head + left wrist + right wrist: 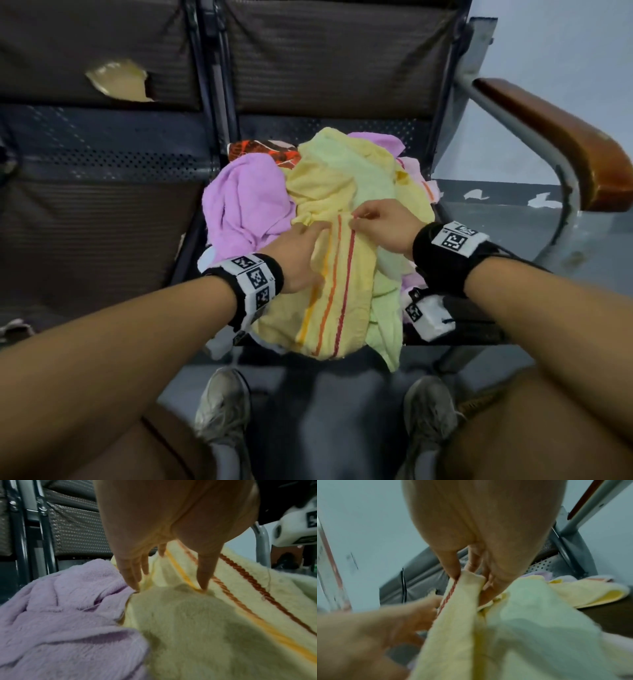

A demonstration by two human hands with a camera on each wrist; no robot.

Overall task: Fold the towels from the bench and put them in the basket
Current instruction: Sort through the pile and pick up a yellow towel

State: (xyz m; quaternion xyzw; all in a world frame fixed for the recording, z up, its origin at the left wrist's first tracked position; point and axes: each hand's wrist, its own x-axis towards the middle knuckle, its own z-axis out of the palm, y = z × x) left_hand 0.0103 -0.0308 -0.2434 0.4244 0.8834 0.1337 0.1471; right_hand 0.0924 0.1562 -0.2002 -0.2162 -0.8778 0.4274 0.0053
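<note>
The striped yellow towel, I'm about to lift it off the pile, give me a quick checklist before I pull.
1. Right hand has a grip: ok, it pinches the striped yellow towel at its far edge beside the red stripe.
2. Left hand has a grip: not ok, its straight fingers only rest on the towel.
3. Towel lies on top of the pile: ok, nothing lies over it.
4. Free of neighbours: cannot tell, the green towel and the purple towel touch its edges.
5. Towel spread flat for folding: not ok, it is crumpled.
6. Basket within reach: cannot tell, no basket is in view.
</note>
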